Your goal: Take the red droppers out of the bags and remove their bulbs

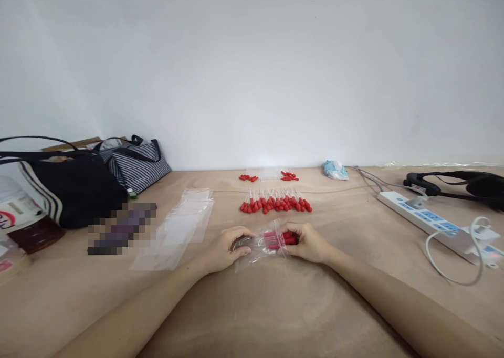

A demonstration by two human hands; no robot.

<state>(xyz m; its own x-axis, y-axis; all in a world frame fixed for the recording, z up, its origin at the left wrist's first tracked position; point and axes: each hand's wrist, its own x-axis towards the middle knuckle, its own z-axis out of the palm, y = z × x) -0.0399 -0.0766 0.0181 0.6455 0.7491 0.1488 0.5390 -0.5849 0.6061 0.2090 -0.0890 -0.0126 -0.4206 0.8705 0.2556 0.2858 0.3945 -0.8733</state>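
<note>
A clear zip bag [249,262] lies flat on its side between my hands, low over the table. My left hand [230,249] grips its closed end, thumb and fingers curled round the plastic. At the bag's mouth, my right hand [309,243] is closed around several droppers with red rubber bulbs [274,245]. Their bulbs show partly through the plastic, and the fingers hide the ends on the right. Just beyond the hands lies a row of similar red-bulbed droppers [275,204], with thin clear tubes pointing away from me. Overlapping clear zip bags [173,234] are spread to the left.
Further back sit two small groups of red-bulbed droppers [289,176]. A blue mask [335,169] lies by the wall. On the right are a power strip [429,219] with cables and a black headset [457,185]. Bags [86,190], a pixelated dark object [122,229] and a bottle [19,211] occupy the left.
</note>
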